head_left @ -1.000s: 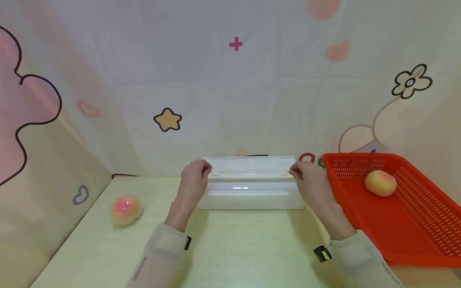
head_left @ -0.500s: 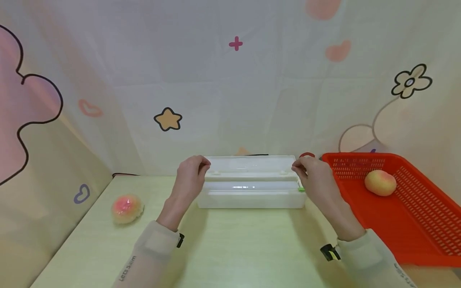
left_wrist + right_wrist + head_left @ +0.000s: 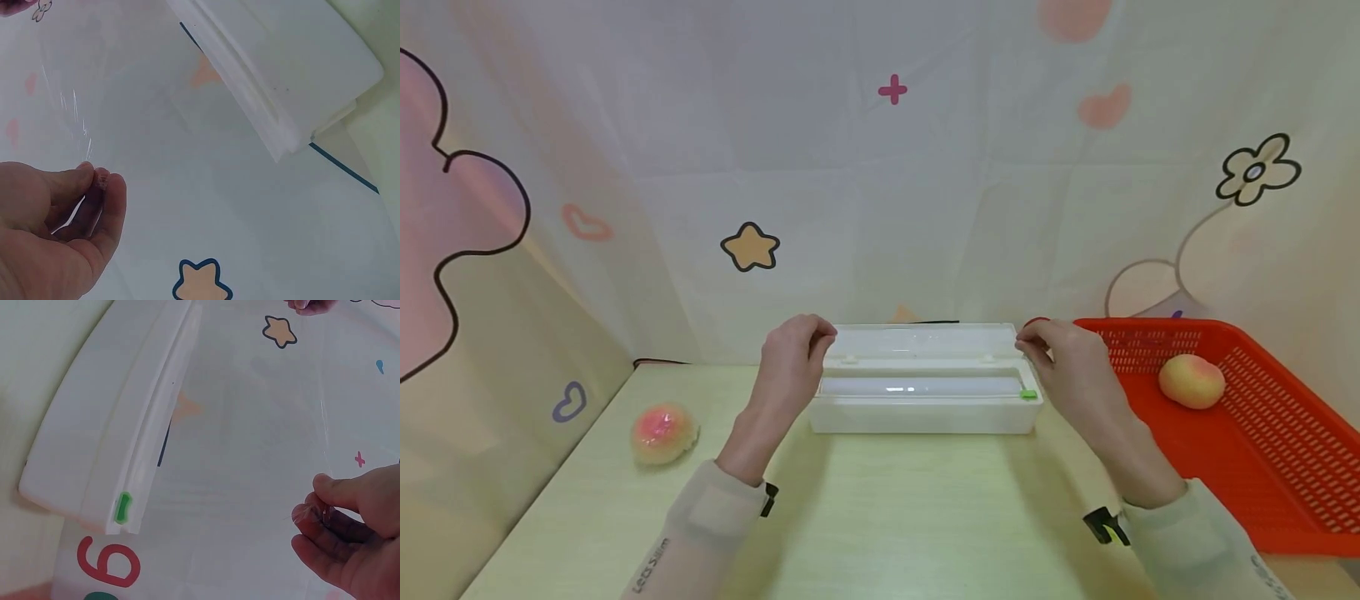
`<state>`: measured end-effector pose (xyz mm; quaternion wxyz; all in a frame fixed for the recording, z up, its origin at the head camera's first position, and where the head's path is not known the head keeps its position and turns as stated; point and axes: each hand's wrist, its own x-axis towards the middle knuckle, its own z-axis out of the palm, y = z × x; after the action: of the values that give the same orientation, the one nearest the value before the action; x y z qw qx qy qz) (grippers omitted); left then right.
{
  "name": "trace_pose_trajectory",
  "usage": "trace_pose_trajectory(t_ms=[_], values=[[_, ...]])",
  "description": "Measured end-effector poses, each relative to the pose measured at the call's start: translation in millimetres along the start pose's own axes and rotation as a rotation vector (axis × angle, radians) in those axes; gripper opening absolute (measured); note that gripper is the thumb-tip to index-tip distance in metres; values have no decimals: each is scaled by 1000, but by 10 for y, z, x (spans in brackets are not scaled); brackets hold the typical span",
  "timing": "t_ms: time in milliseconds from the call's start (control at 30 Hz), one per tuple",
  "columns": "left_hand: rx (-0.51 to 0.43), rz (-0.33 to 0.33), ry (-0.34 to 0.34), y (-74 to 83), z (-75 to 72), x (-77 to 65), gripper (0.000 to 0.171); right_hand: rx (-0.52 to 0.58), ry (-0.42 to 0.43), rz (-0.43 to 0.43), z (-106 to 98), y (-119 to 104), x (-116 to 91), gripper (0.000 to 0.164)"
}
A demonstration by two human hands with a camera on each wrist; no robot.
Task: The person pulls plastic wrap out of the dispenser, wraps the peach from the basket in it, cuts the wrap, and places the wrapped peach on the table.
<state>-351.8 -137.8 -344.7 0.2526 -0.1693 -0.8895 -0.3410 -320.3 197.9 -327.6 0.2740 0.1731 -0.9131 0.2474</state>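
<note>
A white cling film dispenser (image 3: 923, 418) stands at the back of the table with its lid (image 3: 925, 342) raised. Inside lies a white roll (image 3: 921, 386), and a green slider (image 3: 1028, 394) sits at the right end. My left hand (image 3: 786, 367) and right hand (image 3: 1075, 367) are raised above the box's two ends. Each pinches a corner of clear cling film (image 3: 87, 147) between thumb and fingers. Glints of the film (image 3: 324, 419) run between the hands in both wrist views. Its lower edge is too transparent to follow.
A peach-like item (image 3: 664, 433), pink on top and glossy, lies on the table (image 3: 910, 517) to the left. At the right, a red plastic basket (image 3: 1210, 475) holds another peach-like item (image 3: 1192, 382). A patterned curtain (image 3: 850, 208) hangs behind.
Both hands have risen slightly and moved apart, still pinching the film. The green slider and right end of the dispenser have come into sight. Basket and peach-like items stay put.
</note>
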Motion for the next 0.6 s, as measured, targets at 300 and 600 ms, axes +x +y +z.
trace_pose_trajectory(t_ms=[300, 600], values=[[-11, 18, 28, 90, -96, -25, 6, -14, 26, -30, -94, -71, -38, 15], [-12, 53, 68, 158, -168, -66, 6, -20, 107, -75, -150, -94, -88, 15]])
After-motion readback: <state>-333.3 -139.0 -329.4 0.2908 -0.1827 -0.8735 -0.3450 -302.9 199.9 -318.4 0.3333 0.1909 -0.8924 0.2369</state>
